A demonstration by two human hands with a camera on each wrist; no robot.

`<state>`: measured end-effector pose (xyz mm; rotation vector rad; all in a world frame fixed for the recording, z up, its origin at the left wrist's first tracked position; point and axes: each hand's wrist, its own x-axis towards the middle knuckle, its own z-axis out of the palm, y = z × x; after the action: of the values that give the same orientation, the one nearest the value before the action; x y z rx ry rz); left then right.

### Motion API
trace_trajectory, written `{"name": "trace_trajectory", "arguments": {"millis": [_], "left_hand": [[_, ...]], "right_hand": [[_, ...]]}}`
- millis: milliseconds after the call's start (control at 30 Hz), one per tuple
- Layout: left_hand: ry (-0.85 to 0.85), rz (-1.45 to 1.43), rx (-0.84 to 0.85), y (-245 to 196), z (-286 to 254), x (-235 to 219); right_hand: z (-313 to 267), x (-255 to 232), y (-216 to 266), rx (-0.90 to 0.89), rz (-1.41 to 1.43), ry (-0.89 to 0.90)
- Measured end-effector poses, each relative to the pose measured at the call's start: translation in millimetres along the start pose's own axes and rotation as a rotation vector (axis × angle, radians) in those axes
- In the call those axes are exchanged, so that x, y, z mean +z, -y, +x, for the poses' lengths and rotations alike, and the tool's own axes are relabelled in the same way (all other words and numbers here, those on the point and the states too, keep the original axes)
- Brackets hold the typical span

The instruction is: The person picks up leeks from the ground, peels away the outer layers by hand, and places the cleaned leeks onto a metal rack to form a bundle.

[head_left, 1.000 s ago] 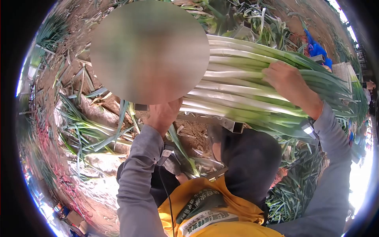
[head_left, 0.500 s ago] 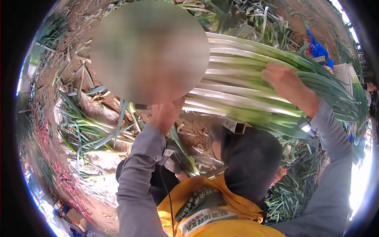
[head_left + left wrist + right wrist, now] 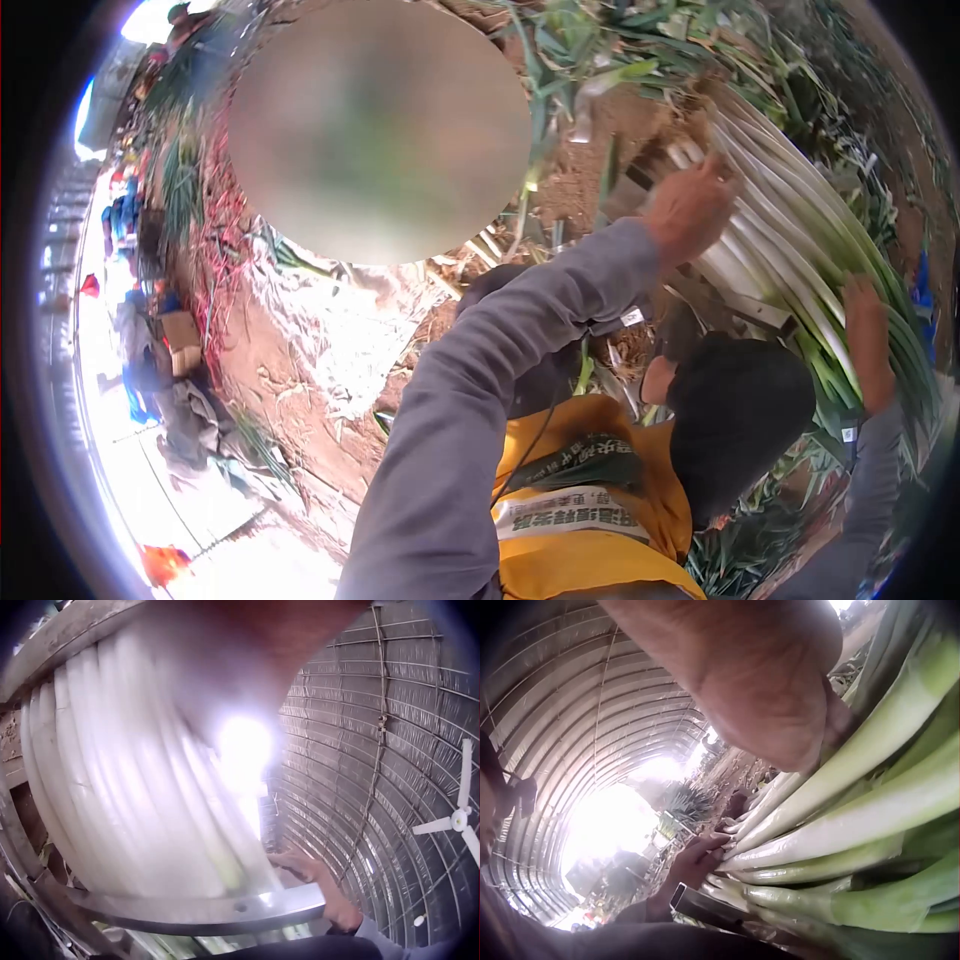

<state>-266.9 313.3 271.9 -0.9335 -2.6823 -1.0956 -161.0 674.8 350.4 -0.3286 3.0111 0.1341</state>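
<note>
Head view: left hand [image 3: 688, 205] presses the white root ends of the leek bundle [image 3: 800, 250], which lies across a metal frame [image 3: 745, 305]; right hand [image 3: 868, 340] lies flat on its green stalks. Right-wrist view alone shows smooth, tapering stalks; left-wrist view adds an arched, ribbed greenhouse roof [image 3: 375, 750].

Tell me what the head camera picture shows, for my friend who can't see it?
A person in a yellow vest has both hands on a big bundle of leeks: left hand at the white ends, right hand on the green part. Brown soil lies around.
</note>
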Motion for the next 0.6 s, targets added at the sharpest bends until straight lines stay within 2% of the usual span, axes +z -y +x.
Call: {"name": "trace_trajectory", "arguments": {"millis": [33,67,133,167,200,267,300,333,367,400,433,500,533,567,600], "left_hand": [[0.057,-0.096,-0.044,-4,-5,-14],[0.05,-0.087,-0.061,-5,-10,-33],[0.221,-0.06,-0.052,4,-28,-77],[0.113,-0.111,0.023,24,-44,-88],[0.046,-0.164,-0.067,38,-65,-106],[-0.138,-0.212,-0.24,77,-112,-132],[-0.253,-0.204,-0.316,107,-141,-133],[-0.313,-0.291,-0.542,130,-177,-135],[-0.341,-0.375,-0.719,163,-218,-127],[-0.434,-0.635,-0.874,195,-265,-113],[-0.466,-0.814,-1.056,220,-314,-104],[-0.567,-0.739,-1.346,255,-404,-85],[-0.701,-0.784,-1.418,265,-439,-81],[-0.836,-0.826,-1.487,273,-466,-79],[-0.838,-0.818,-1.494,282,-485,-79]], "right_hand": [[-4,21,-25,-0.025,-0.11,0.022],[-5,25,-31,-0.046,-0.106,0.021],[-6,35,-46,-0.013,-0.355,-0.061],[-8,53,-77,-0.104,-0.543,-0.093],[-10,71,-108,-0.19,-0.735,-0.143],[-3,23,-66,-0.043,-0.043,-0.383],[-3,6,-30,-0.06,-0.031,-0.381],[-5,-10,14,0.083,0.224,-0.409],[-7,-25,47,0.146,0.354,-0.404],[-10,-40,81,0.211,0.484,-0.407],[-12,-53,109,0.298,0.48,-0.351],[-21,-45,124,0.381,0.48,-0.29],[-29,-32,119,0.229,0.299,-0.332],[-31,-24,125,0.15,0.213,-0.345],[-32,-16,132,0.074,0.126,-0.364]]}}
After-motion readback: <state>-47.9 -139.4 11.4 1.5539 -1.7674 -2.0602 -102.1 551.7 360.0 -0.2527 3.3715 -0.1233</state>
